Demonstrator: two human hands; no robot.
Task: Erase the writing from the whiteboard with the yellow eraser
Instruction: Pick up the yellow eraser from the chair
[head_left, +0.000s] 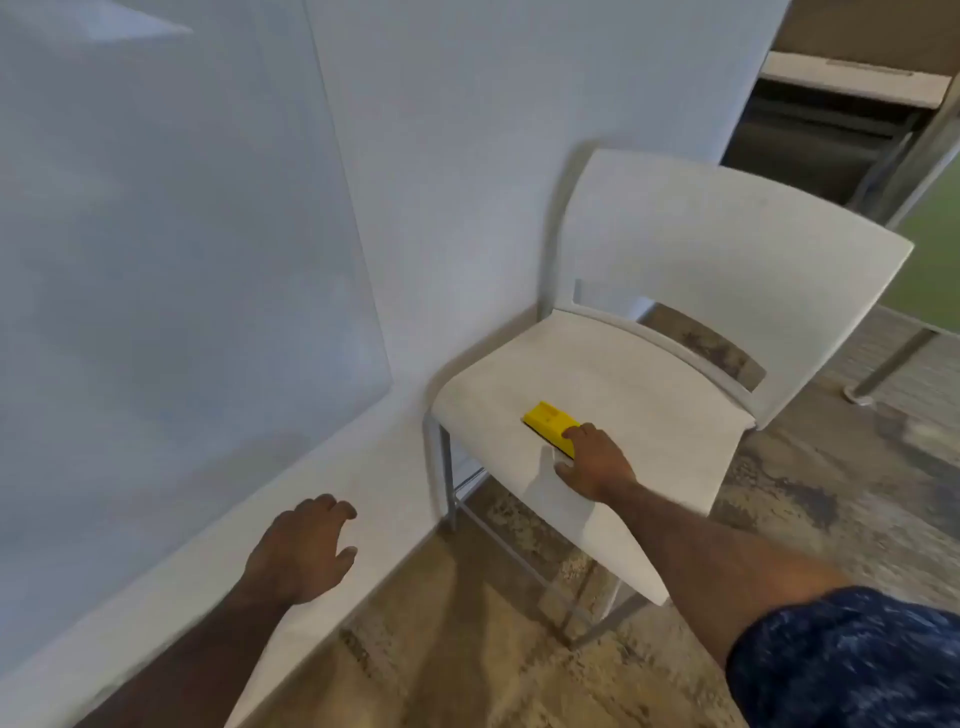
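The yellow eraser (548, 421) lies flat on the seat of a white chair (649, 410). My right hand (595, 462) rests over the eraser's near end, fingers on top of it and thumb spread on the seat; whether it grips the eraser is unclear. The whiteboard (171, 249) fills the wall on the left, and its surface looks blank and hazy from here. My left hand (304, 551) hangs in the air below the board's lower edge, fingers loosely curled and holding nothing.
The chair stands against the white wall (467, 182), right of the whiteboard. A patterned carpet (441, 649) covers the floor. At the back right are a table leg (893, 364) and dark furniture (821, 130).
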